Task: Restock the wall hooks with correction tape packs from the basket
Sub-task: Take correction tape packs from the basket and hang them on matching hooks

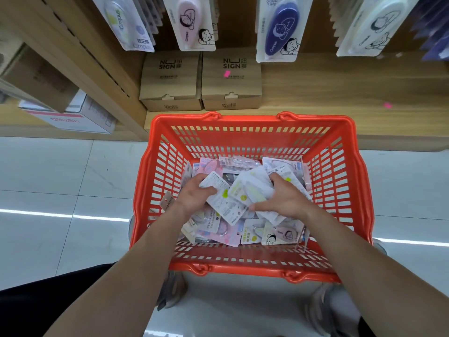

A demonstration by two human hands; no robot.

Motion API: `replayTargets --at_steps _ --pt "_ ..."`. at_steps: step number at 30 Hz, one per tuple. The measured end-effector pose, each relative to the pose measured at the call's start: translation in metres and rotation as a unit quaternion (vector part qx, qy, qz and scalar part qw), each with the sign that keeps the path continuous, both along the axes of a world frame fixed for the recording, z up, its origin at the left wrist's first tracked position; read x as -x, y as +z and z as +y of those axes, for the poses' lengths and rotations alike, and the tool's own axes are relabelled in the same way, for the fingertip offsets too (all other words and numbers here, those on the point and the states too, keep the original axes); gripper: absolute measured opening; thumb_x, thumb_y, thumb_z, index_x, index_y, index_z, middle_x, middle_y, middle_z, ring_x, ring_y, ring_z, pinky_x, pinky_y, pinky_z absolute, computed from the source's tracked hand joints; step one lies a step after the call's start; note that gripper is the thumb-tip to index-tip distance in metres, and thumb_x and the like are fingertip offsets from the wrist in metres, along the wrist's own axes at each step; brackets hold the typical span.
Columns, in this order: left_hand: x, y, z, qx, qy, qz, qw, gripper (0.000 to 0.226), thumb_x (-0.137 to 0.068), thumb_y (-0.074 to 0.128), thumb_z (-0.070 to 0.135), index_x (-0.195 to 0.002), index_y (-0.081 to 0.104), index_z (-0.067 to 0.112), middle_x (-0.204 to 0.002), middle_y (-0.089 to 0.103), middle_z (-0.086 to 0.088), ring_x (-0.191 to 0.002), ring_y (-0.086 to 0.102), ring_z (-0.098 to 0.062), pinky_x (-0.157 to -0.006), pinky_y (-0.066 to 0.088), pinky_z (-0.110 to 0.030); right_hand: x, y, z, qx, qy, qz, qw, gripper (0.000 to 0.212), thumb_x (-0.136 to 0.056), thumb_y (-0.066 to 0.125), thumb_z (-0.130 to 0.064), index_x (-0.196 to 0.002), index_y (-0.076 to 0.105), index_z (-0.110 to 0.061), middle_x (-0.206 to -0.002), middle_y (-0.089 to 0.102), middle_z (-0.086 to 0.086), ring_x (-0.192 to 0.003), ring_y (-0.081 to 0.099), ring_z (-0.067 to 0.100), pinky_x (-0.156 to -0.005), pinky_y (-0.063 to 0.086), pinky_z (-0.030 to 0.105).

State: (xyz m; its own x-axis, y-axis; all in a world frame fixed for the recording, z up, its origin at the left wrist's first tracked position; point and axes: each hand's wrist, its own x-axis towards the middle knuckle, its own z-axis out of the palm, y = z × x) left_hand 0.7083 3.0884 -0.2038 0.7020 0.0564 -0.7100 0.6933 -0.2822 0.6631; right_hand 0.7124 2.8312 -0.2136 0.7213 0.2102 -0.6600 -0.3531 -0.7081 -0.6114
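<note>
Down on the pale tiled floor [60,178], an orange slotted plastic basket [243,121] stands just before a low wooden shelf [340,93], holding a loose heap of carded correction tape packs [250,235]. Atop the heap, the left hand [194,198] curls its fingers round a white printed-back pack [213,182]. The right hand [284,203] grips a green-and-white bundle of packs [255,188], thumb stretched along its near edge. Above, a pink hanging pack [190,23] and a dark blue hanging pack [279,30] line the wall, over two brown cardboard boxes [170,79].
</note>
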Motion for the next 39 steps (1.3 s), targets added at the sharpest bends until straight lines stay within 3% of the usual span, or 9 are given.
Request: replayTargets --at_steps 3,7,12,14,19,26,31,36,39 --pt "-0.001 0.014 0.002 0.021 0.005 -0.012 1.000 0.043 -0.095 0.063 -0.005 -0.134 0.050 0.009 -0.112 0.071 -0.017 -0.088 0.073 -0.025 -0.062 0.062 -0.029 -0.002 0.012 0.000 -0.081 -0.132 -0.023 0.988 0.090 -0.071 0.090 -0.051 -0.141 0.043 -0.020 -0.131 0.059 -0.005 -0.107 0.061 0.011 -0.071 0.044 0.020" --pt "0.003 0.027 -0.003 0.054 0.013 -0.054 0.997 0.055 -0.092 0.069 -0.004 -0.136 0.050 0.022 -0.126 0.064 -0.021 -0.082 0.076 -0.031 -0.071 0.065 -0.038 0.004 0.026 0.008 -0.124 -0.195 -0.043 0.972 0.062 -0.084 0.082 -0.042 -0.128 0.039 -0.033 -0.116 0.063 -0.016 -0.094 0.059 -0.003 -0.068 0.045 0.018" --pt "0.008 0.033 -0.022 0.082 0.010 -0.101 0.991 0.051 -0.089 0.079 0.011 -0.135 0.057 0.016 -0.100 0.066 -0.020 -0.066 0.072 -0.022 -0.068 0.061 -0.030 0.015 0.022 0.018 -0.134 -0.182 -0.026 0.974 0.085 -0.094 0.071 -0.042 -0.158 0.018 -0.021 -0.160 0.035 -0.002 -0.145 0.039 0.024 -0.100 0.038 0.033" --pt "0.011 0.031 -0.027 0.106 0.010 -0.096 0.990 0.053 -0.087 0.081 0.012 -0.134 0.056 0.016 -0.117 0.059 -0.011 -0.069 0.072 -0.013 -0.071 0.061 -0.028 0.018 0.019 0.019 -0.141 -0.176 -0.012 0.974 0.090 -0.097 0.067 -0.041 -0.163 0.008 -0.022 -0.168 0.020 -0.004 -0.151 0.031 0.024 -0.101 0.038 0.035" --pt "0.013 0.020 -0.028 0.103 -0.019 -0.070 0.992 0.060 -0.082 0.085 0.010 -0.133 0.057 0.022 -0.135 0.050 -0.005 -0.119 0.057 -0.012 -0.083 0.064 -0.036 0.016 0.013 0.022 -0.142 -0.162 -0.005 0.976 0.063 -0.099 0.064 -0.031 -0.152 0.030 -0.023 -0.139 0.047 -0.014 -0.108 0.054 0.012 -0.083 0.044 0.033" --pt "-0.002 0.003 -0.031 0.074 -0.015 -0.065 0.995 0.047 -0.088 0.080 0.013 -0.128 0.058 0.019 -0.114 0.062 -0.010 -0.091 0.066 -0.017 -0.071 0.060 -0.026 0.011 0.000 0.025 -0.176 -0.189 0.049 0.965 0.063 -0.096 0.064 -0.030 -0.151 0.034 -0.030 -0.118 0.054 -0.028 -0.113 0.057 0.008 -0.085 0.043 0.031" --pt "-0.008 -0.009 -0.041 0.038 0.011 -0.066 0.997 0.042 -0.089 0.080 0.026 -0.124 0.059 0.018 -0.104 0.063 -0.005 -0.083 0.064 -0.013 -0.063 0.054 -0.018 0.008 -0.010 0.026 -0.232 -0.249 0.089 0.936 0.062 -0.100 0.051 -0.042 -0.157 0.035 -0.023 -0.155 0.040 -0.008 -0.148 0.031 0.017 -0.108 0.028 0.037" --pt "-0.009 -0.011 -0.048 0.090 0.060 -0.035 0.994 0.032 -0.093 0.075 0.020 -0.120 0.063 0.008 -0.090 0.067 -0.007 -0.074 0.071 -0.016 -0.058 0.058 -0.024 0.010 -0.010 0.022 -0.221 -0.188 0.079 0.954 0.046 -0.094 0.074 -0.031 -0.133 0.050 -0.035 -0.126 0.065 -0.015 -0.111 0.064 0.000 -0.085 0.050 0.021" --pt "-0.011 -0.008 -0.048 0.085 0.038 -0.053 0.994 0.040 -0.087 0.081 0.015 -0.119 0.060 0.004 -0.092 0.067 -0.003 -0.076 0.067 -0.014 -0.060 0.054 -0.021 0.008 -0.011 0.017 -0.223 -0.163 0.076 0.958 0.050 -0.089 0.079 -0.020 -0.127 0.051 -0.038 -0.121 0.067 -0.015 -0.113 0.065 0.003 -0.085 0.051 0.021"
